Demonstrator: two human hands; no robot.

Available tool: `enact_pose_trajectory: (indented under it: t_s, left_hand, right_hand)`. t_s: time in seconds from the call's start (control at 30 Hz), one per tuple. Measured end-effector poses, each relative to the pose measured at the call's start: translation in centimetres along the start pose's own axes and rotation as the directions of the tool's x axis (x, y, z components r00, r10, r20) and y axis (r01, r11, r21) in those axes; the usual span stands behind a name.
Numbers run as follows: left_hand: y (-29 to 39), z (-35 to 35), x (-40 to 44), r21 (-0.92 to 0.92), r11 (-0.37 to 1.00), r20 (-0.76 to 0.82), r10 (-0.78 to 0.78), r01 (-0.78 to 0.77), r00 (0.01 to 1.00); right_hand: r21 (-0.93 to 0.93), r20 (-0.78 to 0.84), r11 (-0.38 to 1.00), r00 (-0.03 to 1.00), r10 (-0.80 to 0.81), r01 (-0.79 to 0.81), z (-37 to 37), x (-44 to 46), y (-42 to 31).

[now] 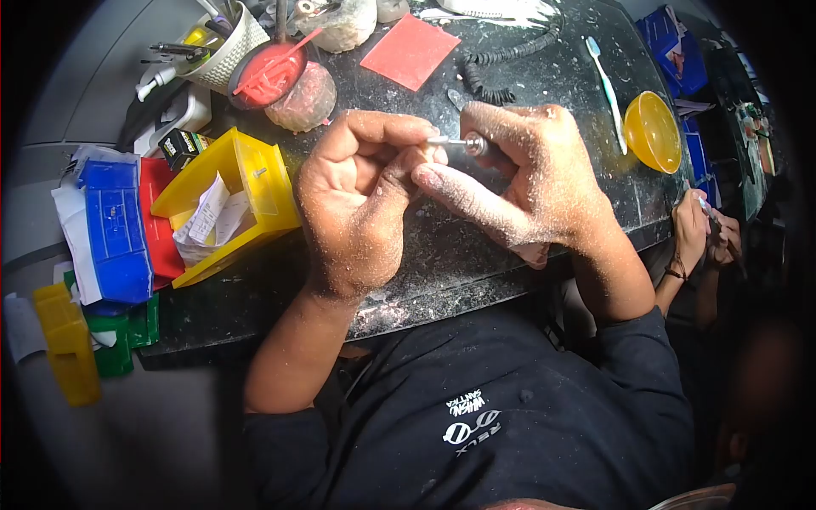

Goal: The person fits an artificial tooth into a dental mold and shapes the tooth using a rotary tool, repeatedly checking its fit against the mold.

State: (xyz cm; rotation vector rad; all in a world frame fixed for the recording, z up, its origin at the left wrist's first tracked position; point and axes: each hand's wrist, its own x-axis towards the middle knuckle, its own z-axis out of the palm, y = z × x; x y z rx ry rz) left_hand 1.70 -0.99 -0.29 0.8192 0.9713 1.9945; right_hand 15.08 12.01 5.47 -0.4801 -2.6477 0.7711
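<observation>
My right hand (548, 174), coated in white dust, is wrapped round a rotary handpiece (476, 145). Its metal nose shows between thumb and forefinger, and a thin shank points left toward my other hand. Most of the tool's body is hidden by the fingers. My left hand (361, 204) is closed in a pinch, thumb against fingertips, on a small pale piece (438, 155) too covered to name. The shank's end meets the left fingertips beside that piece. Both hands are above the dusty black bench (442, 280), with the right thumb close to the left fingers.
A yellow bin (276, 183) with papers stands left, beside blue bins (123, 221). Behind are a bowl of red strips (272, 75), a red sheet (410, 52) and a coiled cord (484, 81). A toothbrush (608, 93) and yellow bowl (653, 132) lie right; another person's hands (693, 225) work beyond.
</observation>
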Motion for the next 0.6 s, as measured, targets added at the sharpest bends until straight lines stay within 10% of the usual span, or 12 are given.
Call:
enact_pose_trajectory:
  t_s: [0.6]
  left_hand:
    - [0.05,-0.19,0.0,0.003,1.0,0.03,0.02,-0.021,0.999]
  right_hand:
    - [0.003,-0.025,1.0,0.999,-0.021,0.021,0.49,-0.04,0.16]
